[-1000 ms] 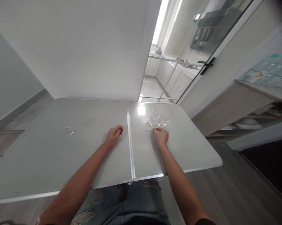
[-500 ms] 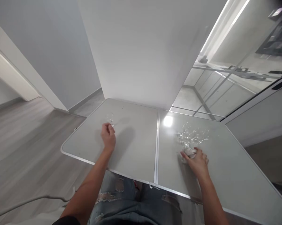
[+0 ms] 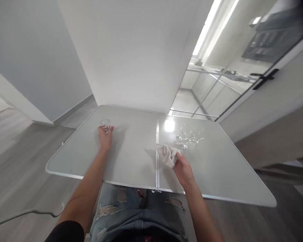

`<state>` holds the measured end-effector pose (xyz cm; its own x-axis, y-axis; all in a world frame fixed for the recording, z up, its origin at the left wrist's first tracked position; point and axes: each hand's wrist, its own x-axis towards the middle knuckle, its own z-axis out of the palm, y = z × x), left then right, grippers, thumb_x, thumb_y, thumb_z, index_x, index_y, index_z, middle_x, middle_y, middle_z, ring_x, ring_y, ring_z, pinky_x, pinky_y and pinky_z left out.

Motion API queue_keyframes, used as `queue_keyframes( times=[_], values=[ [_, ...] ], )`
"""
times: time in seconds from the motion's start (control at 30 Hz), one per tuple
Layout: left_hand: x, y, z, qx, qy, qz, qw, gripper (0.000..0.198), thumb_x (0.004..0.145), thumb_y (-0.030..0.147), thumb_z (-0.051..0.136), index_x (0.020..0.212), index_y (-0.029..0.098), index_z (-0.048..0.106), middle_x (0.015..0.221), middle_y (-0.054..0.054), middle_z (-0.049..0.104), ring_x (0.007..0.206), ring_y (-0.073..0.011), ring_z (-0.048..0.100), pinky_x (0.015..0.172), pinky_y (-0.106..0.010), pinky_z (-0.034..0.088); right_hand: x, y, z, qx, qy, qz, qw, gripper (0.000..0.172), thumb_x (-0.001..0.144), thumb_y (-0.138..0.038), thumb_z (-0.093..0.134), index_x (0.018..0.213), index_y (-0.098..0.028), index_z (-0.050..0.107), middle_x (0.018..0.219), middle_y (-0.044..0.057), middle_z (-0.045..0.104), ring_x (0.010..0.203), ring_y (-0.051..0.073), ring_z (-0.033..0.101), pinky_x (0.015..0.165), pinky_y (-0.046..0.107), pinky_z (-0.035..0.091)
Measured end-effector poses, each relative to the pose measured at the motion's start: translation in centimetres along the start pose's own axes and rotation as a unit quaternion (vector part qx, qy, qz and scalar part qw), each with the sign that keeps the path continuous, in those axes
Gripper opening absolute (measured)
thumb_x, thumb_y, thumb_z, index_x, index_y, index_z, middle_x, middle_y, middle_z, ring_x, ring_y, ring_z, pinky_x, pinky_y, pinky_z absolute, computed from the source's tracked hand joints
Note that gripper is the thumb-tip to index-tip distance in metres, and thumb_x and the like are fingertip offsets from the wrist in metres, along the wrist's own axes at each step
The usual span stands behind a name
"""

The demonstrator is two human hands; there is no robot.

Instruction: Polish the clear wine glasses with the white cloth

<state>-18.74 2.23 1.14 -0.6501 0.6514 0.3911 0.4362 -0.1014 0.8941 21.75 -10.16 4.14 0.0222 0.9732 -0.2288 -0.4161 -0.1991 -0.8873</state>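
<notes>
Pinched in our right fingers we see a matt, creased cloth. Between our left fingers, a glass looks clear and shiny. Beyond the right fingers, more glasses gleam transparently. Beneath, our smooth table is glossy, its dividing strip metallic.

Legible markings: none — no text, label, brand, number or sign can be read on any surface in view.
</notes>
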Motion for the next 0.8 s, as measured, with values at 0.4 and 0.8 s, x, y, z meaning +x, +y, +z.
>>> queue_keyframes(
  times=[0.4,0.8],
  values=[
    [-9.9,9.1,8.0,-0.176,-0.381,-0.148,0.896,0.052,0.065,0.055,0.083,0.095,0.018,0.061,0.067,0.005,0.058,0.038,-0.0043,0.04,0.037,-0.02,0.031,9.7,-0.3,4.3,0.15,-0.249,0.099,0.952,0.016,0.067,-0.016,0.063,0.083,-0.021,0.062,0.075,-0.003,0.055,0.065,0.012,0.048,0.059,0.023,0.04],
    [-9.8,11.7,8.3,-0.124,-0.291,-0.038,0.948,0.044,0.07,0.048,0.082,0.094,0.02,0.058,0.075,0.002,0.061,0.051,-0.0081,0.051,0.045,-0.021,0.039,10.2,0.3,3.9,0.069,-0.17,0.033,0.982,0.049,0.073,-0.042,0.081,0.115,-0.027,0.06,0.084,-0.004,0.066,0.069,0.012,0.058,0.059,0.022,0.044]
  ],
)
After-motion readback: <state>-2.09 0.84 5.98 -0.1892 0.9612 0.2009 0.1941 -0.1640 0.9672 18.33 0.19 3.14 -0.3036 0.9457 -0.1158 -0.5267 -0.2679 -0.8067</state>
